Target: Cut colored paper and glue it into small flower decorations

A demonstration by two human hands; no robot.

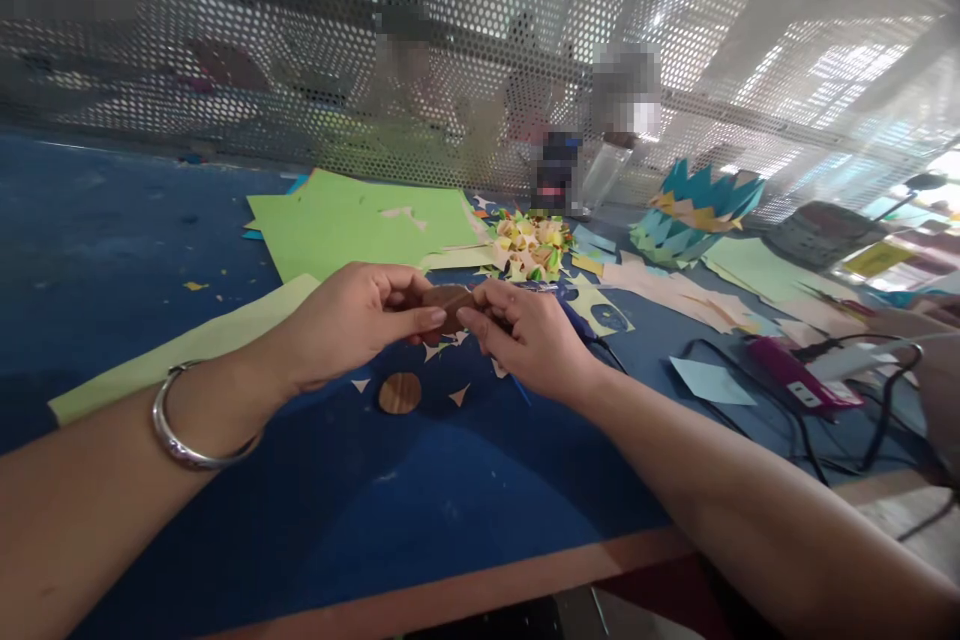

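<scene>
Between my two hands, above the blue tabletop, is a small flat brown piece [450,299] with a wood-like look. My left hand [382,310] pinches its left side between thumb and fingers. The thumb and fingers of my right hand [521,325] close on its right side. A round wood-grain disc [400,393] lies on the table just below my hands. Small paper scraps [460,397] are scattered around it. Beyond my right hand sits a heap of yellow, green and cream folded paper pieces [531,242].
Green paper sheets [375,225] lie at the back left. At the back right stands a spiky blue and orange paper form [694,210]. A purple power strip [801,375] with black cables lies at the right, near another person's arm [937,360]. Perforated metal screening [465,50] rises behind.
</scene>
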